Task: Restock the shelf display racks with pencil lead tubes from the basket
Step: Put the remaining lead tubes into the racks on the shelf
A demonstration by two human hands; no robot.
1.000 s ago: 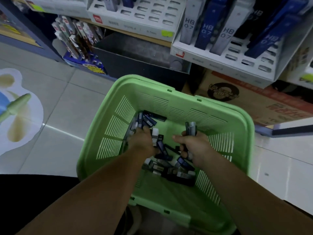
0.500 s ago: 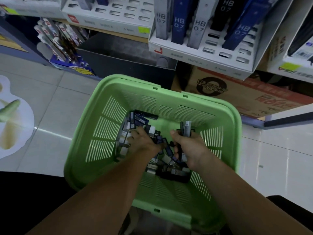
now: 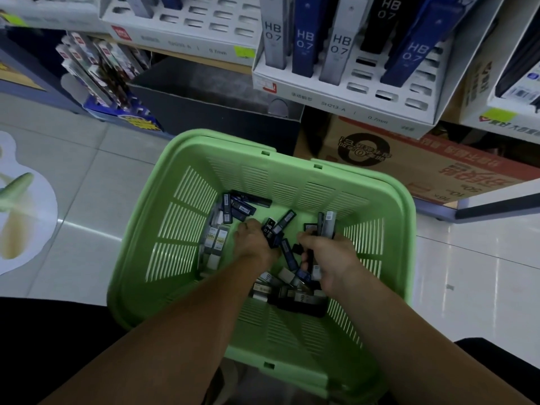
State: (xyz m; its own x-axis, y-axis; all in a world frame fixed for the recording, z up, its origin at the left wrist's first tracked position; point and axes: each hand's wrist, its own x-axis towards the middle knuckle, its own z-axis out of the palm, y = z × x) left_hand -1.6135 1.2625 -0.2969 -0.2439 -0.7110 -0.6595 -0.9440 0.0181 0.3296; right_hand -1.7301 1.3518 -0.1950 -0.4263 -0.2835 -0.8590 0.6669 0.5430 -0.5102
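A green slatted basket [image 3: 187,217] sits low in front of me with several loose pencil lead tubes [image 3: 238,210] on its bottom. Both hands are inside it. My left hand [image 3: 252,244] grips two dark tubes [image 3: 276,229] marked HB 0.7, their ends sticking up. My right hand [image 3: 327,258] holds a bunch of black and grey tubes [image 3: 327,225] upright. Above, a white display rack [image 3: 344,97] holds upright HB 0.7 tubes and has several open slots. A second white rack [image 3: 187,27] stands further left.
A printed cardboard box [image 3: 409,162] lies under the shelf to the right of the basket. A dark open bin [image 3: 210,95] and a blue stand of carded packs [image 3: 99,74] sit at back left. Pale tiled floor [image 3: 87,206] surrounds the basket.
My left hand has lifted two dark tubes out of the pile. The view has shifted down and left, bringing the rack closer. My right hand keeps its bunch.
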